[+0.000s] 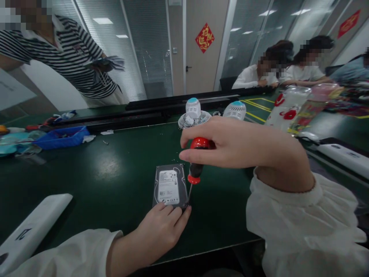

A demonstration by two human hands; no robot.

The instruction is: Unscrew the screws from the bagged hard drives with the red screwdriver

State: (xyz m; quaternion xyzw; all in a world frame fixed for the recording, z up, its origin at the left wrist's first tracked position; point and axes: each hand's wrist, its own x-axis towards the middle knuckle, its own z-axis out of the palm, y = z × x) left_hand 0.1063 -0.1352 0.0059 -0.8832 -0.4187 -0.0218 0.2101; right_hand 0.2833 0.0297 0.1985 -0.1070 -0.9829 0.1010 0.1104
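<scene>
A hard drive [168, 184] with a white label lies flat on the green table, its label facing up. My left hand [163, 223] grips the near edge of the drive, fingertips over its lower end and one finger by the near right corner. In my right hand [225, 142], thumb and fingers close around the handle of a screwdriver [196, 169] with a red and black grip. The screwdriver stands nearly upright, its shaft slanting down to the drive's near right corner. Whether the tip sits in a screw is too small to tell.
Two white fans [193, 109] stand behind my right hand. A blue tray [63, 137] is at the left. White devices [37, 227] lie at both sides, and clear bottles [288, 104] stand at right. A person in stripes [77, 54] stands across the table; others sit at back right.
</scene>
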